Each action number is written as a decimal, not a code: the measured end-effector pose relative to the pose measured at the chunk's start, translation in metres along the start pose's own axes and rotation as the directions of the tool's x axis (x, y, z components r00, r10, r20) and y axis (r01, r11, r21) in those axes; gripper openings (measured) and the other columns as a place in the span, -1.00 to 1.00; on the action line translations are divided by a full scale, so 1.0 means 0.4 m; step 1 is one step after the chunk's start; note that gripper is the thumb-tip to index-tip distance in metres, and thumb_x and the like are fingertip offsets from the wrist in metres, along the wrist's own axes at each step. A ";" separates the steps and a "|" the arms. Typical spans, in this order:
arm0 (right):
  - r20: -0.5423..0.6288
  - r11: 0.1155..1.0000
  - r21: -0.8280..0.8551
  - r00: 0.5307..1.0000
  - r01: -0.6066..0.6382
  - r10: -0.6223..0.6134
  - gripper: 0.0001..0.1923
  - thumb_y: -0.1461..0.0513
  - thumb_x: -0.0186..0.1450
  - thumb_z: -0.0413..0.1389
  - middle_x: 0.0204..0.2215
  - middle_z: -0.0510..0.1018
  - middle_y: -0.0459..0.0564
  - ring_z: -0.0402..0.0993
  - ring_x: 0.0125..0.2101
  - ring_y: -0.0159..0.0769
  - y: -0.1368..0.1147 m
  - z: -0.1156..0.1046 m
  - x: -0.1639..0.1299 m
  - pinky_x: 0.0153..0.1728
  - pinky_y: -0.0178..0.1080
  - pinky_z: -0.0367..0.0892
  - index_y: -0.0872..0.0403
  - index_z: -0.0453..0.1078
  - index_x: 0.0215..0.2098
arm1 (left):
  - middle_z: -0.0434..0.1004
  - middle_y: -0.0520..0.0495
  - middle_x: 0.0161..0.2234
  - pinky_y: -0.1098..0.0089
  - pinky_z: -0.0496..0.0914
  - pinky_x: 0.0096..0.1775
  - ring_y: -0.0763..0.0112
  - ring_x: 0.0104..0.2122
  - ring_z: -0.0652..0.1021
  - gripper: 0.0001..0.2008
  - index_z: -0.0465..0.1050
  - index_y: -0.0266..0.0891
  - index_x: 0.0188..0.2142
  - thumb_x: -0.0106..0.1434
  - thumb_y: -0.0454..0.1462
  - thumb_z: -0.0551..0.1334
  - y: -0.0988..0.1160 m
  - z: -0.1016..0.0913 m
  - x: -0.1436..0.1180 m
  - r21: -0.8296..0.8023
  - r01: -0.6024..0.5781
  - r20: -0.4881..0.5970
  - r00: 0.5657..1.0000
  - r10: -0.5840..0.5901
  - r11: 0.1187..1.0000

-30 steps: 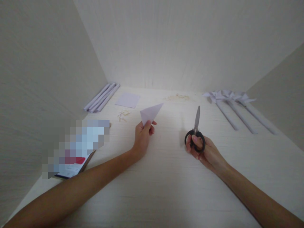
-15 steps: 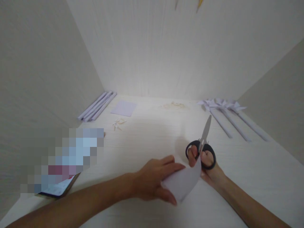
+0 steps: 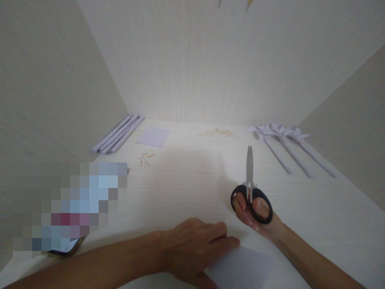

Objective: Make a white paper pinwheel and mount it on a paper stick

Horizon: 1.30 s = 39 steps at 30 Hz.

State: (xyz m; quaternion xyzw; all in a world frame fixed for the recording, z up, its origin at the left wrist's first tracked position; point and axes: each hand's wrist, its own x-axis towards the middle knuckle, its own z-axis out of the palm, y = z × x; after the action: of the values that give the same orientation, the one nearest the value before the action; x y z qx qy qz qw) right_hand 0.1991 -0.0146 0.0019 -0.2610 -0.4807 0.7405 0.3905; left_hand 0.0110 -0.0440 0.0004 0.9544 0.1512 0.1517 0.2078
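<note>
Left hand: lies flat, pressing the paper on the near surface.
Right hand: grasps closed scissors, blades pointing far.
Risk: blades look close to the left fingers; the paper could slide.

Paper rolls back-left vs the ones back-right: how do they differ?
The left rolls are plain tubes, bundled touching beside the left wall. The right rolls are spread apart and carry folded pinwheel-like heads at their far ends. Both sets are white paper lying flat on the table.

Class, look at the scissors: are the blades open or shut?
Shut. The scissors show one narrow blade line, no gap, held in the right hand.
</note>
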 end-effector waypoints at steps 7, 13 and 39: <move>-0.107 0.994 0.083 0.993 0.066 -0.057 -0.56 -0.13 -0.01 0.06 -0.67 0.21 -0.17 0.03 -0.70 -0.53 0.014 -0.002 0.002 -0.72 -0.43 0.03 0.06 0.22 -0.50 | 0.23 -0.17 -0.26 0.37 0.26 -0.41 0.34 -0.36 0.35 -0.35 0.00 -0.26 0.01 0.08 0.14 -0.15 -0.025 -0.008 -0.016 -0.220 0.258 -0.284 0.906 -0.315 0.941; -0.264 0.988 0.096 0.960 0.124 -0.095 -0.67 0.12 -0.08 0.25 -0.51 0.29 -0.14 0.08 -0.65 -0.56 0.000 -0.001 0.014 -0.65 -0.44 0.09 0.04 0.24 -0.44 | 0.20 -0.15 -0.25 0.33 0.24 -0.36 0.36 -0.37 0.32 -0.39 0.07 -0.29 0.00 0.12 0.09 -0.15 -0.032 -0.011 -0.008 -0.367 0.349 -0.260 0.851 -0.455 0.862; -0.343 0.993 -0.049 0.932 0.105 -0.115 -0.71 0.25 -0.13 0.25 -0.48 0.27 -0.11 0.18 -0.50 -0.41 -0.009 0.013 0.026 -0.56 -0.38 0.14 0.02 0.24 -0.47 | 0.27 -0.12 -0.30 0.33 0.24 -0.24 0.33 -0.31 0.34 -0.50 0.16 -0.28 -0.01 0.20 -0.03 -0.19 -0.037 -0.040 0.008 -0.505 0.285 -0.190 0.884 -0.428 0.814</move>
State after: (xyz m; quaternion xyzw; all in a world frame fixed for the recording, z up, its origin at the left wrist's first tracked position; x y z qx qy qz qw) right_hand 0.1907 -0.0079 0.0071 -0.3653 -0.4297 0.6529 0.5056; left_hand 0.0050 -0.0245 0.0083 0.7970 0.3179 0.2818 0.4294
